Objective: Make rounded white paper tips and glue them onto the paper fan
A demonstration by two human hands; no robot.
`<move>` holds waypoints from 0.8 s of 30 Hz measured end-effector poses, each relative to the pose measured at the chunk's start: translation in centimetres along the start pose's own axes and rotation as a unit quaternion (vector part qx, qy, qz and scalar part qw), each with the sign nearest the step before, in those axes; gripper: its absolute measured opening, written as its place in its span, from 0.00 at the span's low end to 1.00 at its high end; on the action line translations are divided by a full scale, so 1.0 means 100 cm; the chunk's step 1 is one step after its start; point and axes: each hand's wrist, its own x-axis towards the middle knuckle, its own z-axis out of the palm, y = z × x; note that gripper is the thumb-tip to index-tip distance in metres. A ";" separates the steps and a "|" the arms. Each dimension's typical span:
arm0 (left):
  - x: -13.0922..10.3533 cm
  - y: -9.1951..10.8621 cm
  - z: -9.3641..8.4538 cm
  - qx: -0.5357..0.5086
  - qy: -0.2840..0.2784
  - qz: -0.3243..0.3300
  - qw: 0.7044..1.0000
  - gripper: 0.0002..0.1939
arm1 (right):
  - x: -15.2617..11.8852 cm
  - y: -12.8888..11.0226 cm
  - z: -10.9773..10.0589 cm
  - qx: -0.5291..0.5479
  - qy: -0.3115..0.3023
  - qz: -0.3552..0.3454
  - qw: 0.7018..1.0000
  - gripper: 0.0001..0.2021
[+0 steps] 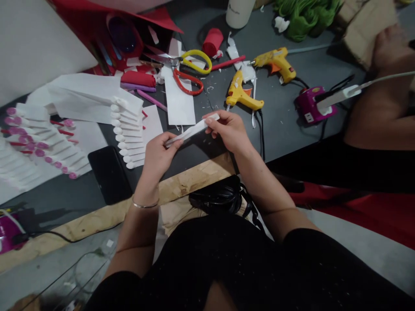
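Observation:
A narrow white strip (194, 129), folded or rolled, is stretched at a slant between my two hands near the table's front edge. Its lower left end is pinched by my left hand (161, 154). My right hand (229, 129) holds the upper right end between thumb and fingers. Just behind the strip lies a white paper sheet (180, 101), with red-and-yellow-handled scissors (191, 71) across its top. Close to my right hand is a yellow glue gun (242, 94). A row of white-tipped pieces (131, 138) lies left of my left hand.
A black phone (109, 175) and pink-tipped pieces (40, 144) are at the left. A second glue gun (275, 62), a purple power socket (314, 106), green yarn (304, 17) and a white cup (239, 13) stand farther back. Another person's arm (382, 99) rests at the right.

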 end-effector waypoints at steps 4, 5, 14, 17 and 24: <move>-0.012 0.003 -0.002 0.025 -0.006 0.022 0.999 0.07 | -0.017 -0.010 -0.024 -0.102 -0.043 -0.033 0.993 0.25; -0.016 0.006 0.000 0.024 -0.022 0.023 0.999 0.07 | -0.022 -0.014 -0.029 -0.134 -0.062 -0.049 0.988 0.26; -0.040 0.028 0.009 0.099 -0.063 0.072 0.990 0.06 | -0.031 -0.050 -0.030 -0.384 -0.206 -0.131 0.890 0.09; -0.043 0.024 0.007 0.029 -0.074 0.023 0.997 0.05 | -0.029 -0.049 -0.032 -0.324 -0.209 -0.069 0.920 0.11; -0.056 -0.007 0.003 -0.057 -0.080 -0.045 0.994 0.10 | -0.027 -0.032 -0.044 -0.278 -0.229 0.042 0.932 0.12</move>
